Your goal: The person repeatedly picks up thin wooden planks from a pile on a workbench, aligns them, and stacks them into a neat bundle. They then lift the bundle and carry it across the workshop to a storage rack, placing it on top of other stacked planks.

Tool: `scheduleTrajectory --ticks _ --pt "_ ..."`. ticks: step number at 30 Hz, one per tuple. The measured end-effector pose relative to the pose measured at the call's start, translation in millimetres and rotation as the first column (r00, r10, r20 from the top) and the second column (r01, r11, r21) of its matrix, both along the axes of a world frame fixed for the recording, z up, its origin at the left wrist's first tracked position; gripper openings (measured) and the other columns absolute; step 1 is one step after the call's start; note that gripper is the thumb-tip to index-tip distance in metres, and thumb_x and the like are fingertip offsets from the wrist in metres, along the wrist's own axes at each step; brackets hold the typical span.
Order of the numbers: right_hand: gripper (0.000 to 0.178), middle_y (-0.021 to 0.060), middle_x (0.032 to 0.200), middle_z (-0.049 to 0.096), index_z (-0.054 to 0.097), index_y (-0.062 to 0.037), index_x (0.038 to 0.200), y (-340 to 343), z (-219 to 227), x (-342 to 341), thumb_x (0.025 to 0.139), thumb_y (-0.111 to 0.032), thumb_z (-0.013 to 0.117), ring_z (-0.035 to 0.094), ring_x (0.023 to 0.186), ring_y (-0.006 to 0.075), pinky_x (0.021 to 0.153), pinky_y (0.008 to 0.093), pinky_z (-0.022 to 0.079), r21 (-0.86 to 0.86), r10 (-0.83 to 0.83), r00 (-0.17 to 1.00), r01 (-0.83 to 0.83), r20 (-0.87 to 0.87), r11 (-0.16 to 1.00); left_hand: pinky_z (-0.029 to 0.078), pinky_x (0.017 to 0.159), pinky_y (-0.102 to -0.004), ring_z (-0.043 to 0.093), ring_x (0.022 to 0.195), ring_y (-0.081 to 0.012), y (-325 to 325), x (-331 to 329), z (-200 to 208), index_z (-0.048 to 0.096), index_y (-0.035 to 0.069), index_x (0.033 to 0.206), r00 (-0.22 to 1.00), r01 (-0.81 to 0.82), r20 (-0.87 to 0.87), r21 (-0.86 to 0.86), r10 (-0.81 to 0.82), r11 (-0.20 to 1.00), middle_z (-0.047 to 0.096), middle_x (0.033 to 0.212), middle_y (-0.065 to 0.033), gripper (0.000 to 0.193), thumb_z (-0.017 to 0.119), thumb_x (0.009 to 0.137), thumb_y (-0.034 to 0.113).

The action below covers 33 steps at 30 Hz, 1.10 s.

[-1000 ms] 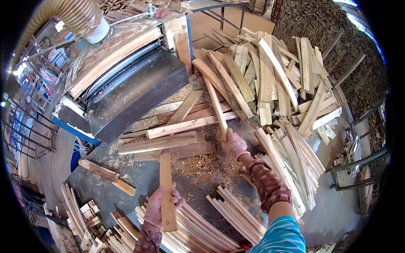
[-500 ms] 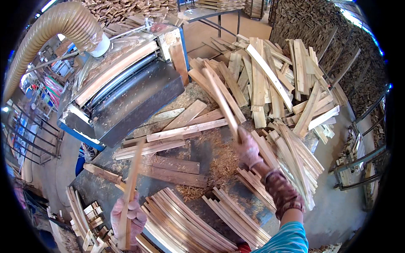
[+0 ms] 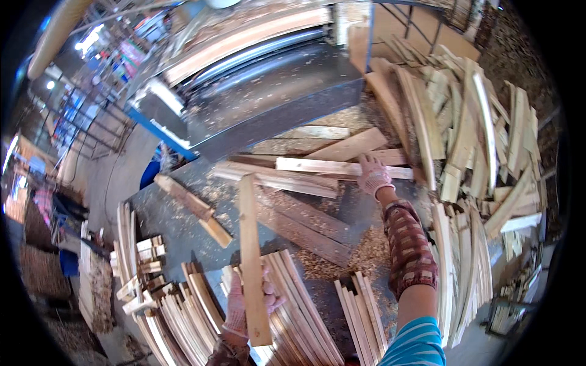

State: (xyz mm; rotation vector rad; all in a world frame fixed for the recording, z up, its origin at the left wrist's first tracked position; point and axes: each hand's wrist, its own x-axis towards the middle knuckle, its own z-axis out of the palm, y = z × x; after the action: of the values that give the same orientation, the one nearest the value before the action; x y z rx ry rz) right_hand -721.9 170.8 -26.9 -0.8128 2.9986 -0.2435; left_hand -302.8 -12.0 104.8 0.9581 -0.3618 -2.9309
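Observation:
My left hand, in a pink-white glove, grips a flat wooden slat by its lower part. The slat points away from me, above the table. My right hand, gloved too, reaches across the table with its fingers bent over a pale wooden strip. That strip rests on other boards in front of the machine; the fingertips' undersides are hidden. Darker flat boards lie between my hands. Below my left hand a row of curved slats stands side by side.
A planer-like machine with a dark metal bed stands at the far side. Loose slats are heaped on the right. Wood shavings cover parts of the table. Short pieces are stacked at the left edge.
The view has swung left and nearer the machine. My right hand has let go of the long slat and now touches the pale strip. My left hand still holds its slat, turned broad side up.

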Motion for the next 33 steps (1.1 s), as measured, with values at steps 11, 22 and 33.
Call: scheduleTrajectory --ticks 11,22,33 --pt "0.052 0.0125 0.116 0.069 0.067 -0.0164 0.125 -32.8 92.3 92.9 0.082 -0.046 0.070 0.069 0.107 0.0294 0.089 0.0439 0.057 0.222 -0.134 0.910 0.048 0.393 0.974 0.051 0.102 -0.0451 0.070 0.076 -0.0218 -15.0 24.5 -18.9 0.052 0.002 0.132 0.989 -0.043 0.142 0.034 0.038 0.999 0.067 0.087 -0.0037 0.050 0.043 0.106 0.044" --pt "0.038 0.0111 0.095 0.072 0.067 -0.0014 0.118 -43.6 81.3 276.7 0.092 -0.029 0.068 0.070 0.077 0.0230 0.061 0.0345 0.056 -0.347 0.217 0.276 0.629 0.936 0.695 0.053 0.100 -0.0339 0.061 0.119 -0.0229 28.2 81.5 -43.4 0.053 0.001 0.137 0.929 0.226 0.360 -0.732 0.084 0.642 0.063 0.128 -0.0136 0.045 0.064 0.094 0.011" --pt "0.048 0.0125 0.114 0.067 0.058 0.0026 0.133 -84.5 74.2 446.7 0.099 -0.031 0.064 0.064 0.096 0.0197 0.082 0.0324 0.056 -0.757 0.630 0.420 0.382 0.653 0.530 0.056 0.088 -0.0327 0.064 0.106 -0.0213 23.5 157.7 4.6 0.025 -0.002 0.155 0.973 0.073 0.214 -0.652 0.091 0.755 0.064 0.120 -0.0147 0.081 0.071 0.093 0.021"
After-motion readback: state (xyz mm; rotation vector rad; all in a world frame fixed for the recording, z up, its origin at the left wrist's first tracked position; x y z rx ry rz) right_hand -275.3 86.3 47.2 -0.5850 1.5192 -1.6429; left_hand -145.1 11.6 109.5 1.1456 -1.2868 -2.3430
